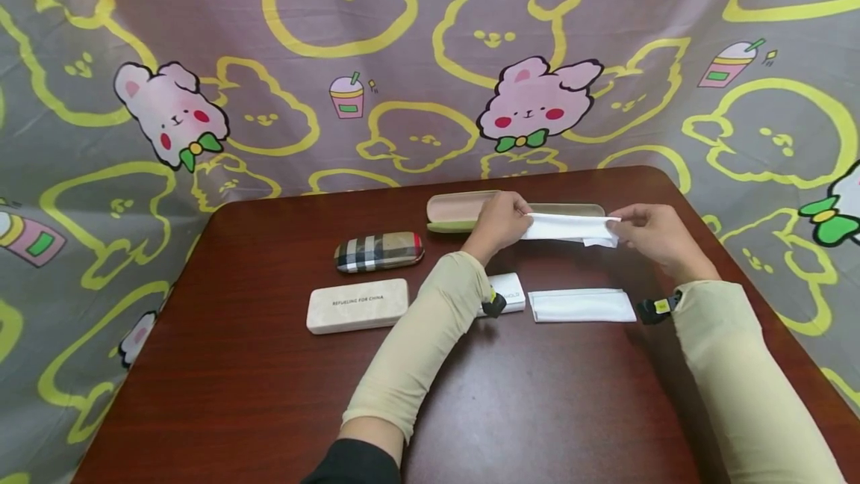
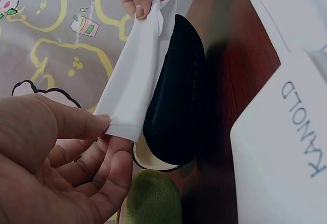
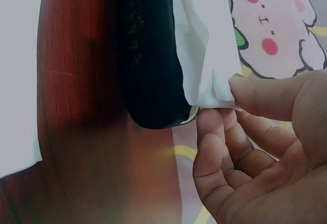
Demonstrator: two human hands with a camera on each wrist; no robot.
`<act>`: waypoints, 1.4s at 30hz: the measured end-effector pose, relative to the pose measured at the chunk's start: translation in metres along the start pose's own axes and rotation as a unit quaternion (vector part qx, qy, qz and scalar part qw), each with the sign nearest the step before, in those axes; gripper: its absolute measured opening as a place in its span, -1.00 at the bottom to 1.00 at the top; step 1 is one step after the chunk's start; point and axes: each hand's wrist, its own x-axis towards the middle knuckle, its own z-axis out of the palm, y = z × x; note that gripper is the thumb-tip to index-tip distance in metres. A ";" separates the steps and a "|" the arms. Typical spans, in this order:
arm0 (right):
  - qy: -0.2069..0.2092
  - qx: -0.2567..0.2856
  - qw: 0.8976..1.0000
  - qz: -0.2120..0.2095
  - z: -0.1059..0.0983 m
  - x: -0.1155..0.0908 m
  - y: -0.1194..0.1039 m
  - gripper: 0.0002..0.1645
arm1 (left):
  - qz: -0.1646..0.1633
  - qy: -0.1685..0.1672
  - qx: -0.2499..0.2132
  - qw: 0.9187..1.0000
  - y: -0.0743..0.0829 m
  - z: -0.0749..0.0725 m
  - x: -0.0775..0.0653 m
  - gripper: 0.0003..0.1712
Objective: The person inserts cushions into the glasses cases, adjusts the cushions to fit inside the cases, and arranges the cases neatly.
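Observation:
A folded white cloth [image 1: 567, 227] is stretched level between both hands at the far side of the table. My left hand [image 1: 500, 224] pinches its left end between thumb and fingers; my right hand [image 1: 655, 234] pinches the right end. In the wrist views, just beyond the cloth, lies a dark glasses case [image 2: 179, 96] with gilt lettering [image 3: 134, 27] and a cream inside. Its beige interior [image 1: 584, 209] shows in the head view, partly hidden by the cloth. Beside the left hand sits an open green glasses case [image 1: 457, 209] with a pinkish lining.
Nearer on the table lie a second folded white cloth [image 1: 583, 306] and a white case marked KANOLD [image 1: 512, 293], partly behind the left sleeve. To the left are a plaid case [image 1: 379, 252] and a cream case [image 1: 358, 306]. A patterned curtain [image 1: 403, 58] hangs behind the table.

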 end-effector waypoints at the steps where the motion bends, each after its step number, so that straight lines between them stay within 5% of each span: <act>1: 0.003 0.000 1.000 -0.002 0.001 0.001 0.001 -0.54 | -0.003 0.003 -0.005 1.000 0.000 0.000 0.001 -0.94; 22: 0.043 0.026 0.999 0.022 0.013 0.023 0.014 -0.45 | -0.036 0.042 -0.025 0.998 -0.006 0.009 0.010 -0.96; 42: -0.016 -0.014 0.998 0.059 0.011 0.012 0.016 -0.38 | 0.013 -0.027 0.092 0.995 -0.001 0.015 0.002 -0.95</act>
